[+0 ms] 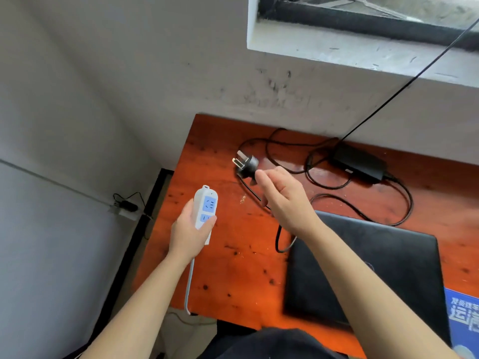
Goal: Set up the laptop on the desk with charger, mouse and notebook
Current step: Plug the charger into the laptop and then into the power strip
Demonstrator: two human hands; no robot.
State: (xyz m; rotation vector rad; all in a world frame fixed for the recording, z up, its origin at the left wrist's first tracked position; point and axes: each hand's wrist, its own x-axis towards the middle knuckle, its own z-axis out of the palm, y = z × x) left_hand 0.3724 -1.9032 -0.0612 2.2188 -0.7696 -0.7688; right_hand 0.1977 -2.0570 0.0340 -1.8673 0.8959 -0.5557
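Fingers [211,222] of your left hand [188,233] wrap around a white power strip [204,211], clamped on its lower half, thumb across the front beneath the blue sockets. That hand sits left of centre, forearm rising from the bottom edge, with the strip's white cord [189,286] hanging below the wrist.

Your right hand [283,196] reaches toward the middle of the frame, palm turned left, fingers closed on the black charger plug [246,163]; its metal prongs point to the upper left, above the orange wooden worktop [233,268]. The plug's black cable [363,211] loops across the worktop to the black charger brick [359,163], lying at centre right near the wall. A closed black laptop [375,268] rests lower right, beneath your right forearm. Just beside it, at the right edge, is a blue printed notebook [464,314].
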